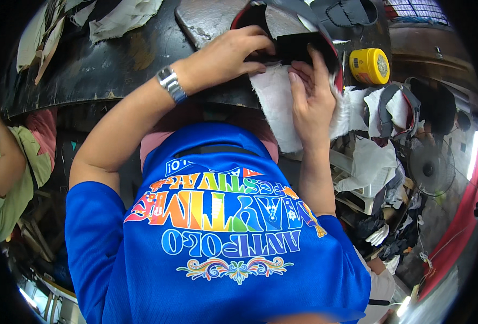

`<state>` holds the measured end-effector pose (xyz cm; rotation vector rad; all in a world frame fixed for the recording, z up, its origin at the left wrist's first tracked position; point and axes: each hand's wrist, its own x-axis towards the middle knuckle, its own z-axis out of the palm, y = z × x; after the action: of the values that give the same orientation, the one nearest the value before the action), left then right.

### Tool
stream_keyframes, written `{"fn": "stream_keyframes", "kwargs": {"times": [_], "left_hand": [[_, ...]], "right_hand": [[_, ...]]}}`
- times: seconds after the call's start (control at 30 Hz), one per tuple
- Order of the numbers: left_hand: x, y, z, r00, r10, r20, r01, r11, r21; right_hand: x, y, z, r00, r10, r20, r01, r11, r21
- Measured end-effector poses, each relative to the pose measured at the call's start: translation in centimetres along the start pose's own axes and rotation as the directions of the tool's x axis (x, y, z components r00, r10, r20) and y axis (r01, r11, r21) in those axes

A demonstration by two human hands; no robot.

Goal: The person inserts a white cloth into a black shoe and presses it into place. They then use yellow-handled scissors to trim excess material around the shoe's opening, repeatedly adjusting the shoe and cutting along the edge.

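Over the near edge of the dark worktable, both my hands are on a black piece with red edging (298, 45), which looks like a shoe upper. A white cloth (273, 105) with a frayed edge hangs down from it toward my lap. My left hand (231, 56), with a metal watch on its wrist, is closed on the black piece near the top of the cloth; some fingertips are hidden behind it. My right hand (313, 100) grips the right side, its thumb against the cloth and its forefinger up along the black part.
A worn flat slab (201, 24) lies on the table (114, 70) beyond my hands. White cloth scraps (123, 20) are at the far left. A yellow tub (369, 66), a grey upper (349, 12) and a fan (430, 167) are to the right. Another person's arm (5, 162) shows at left.
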<state>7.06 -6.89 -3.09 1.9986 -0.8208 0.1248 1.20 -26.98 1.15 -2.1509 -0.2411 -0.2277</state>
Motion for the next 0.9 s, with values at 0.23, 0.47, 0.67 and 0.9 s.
{"fn": "stream_keyframes", "kwargs": {"times": [0.23, 0.47, 0.67, 0.9], "left_hand": [[-2.3, 1.2, 1.8, 0.977, 0.064, -0.202, -0.040, 0.992, 0.123], [-2.1, 1.1, 1.9, 0.949, -0.013, -0.314, 0.042, 0.995, 0.086], [-2.3, 1.6, 2.0, 0.949, -0.026, -0.313, 0.077, 0.985, 0.152], [-2.5, 1.8, 1.9, 0.940, -0.120, -0.319, 0.145, 0.988, 0.054]], "right_hand": [[1.1, 0.8, 0.5, 0.982, -0.167, 0.088, 0.186, 0.938, -0.293], [2.9, 0.3, 2.7, 0.968, -0.200, 0.153, 0.231, 0.948, -0.220], [3.4, 0.6, 2.5, 0.982, -0.121, 0.148, 0.151, 0.964, -0.217], [3.3, 2.0, 3.0, 0.985, -0.137, 0.107, 0.156, 0.968, -0.196]]}}
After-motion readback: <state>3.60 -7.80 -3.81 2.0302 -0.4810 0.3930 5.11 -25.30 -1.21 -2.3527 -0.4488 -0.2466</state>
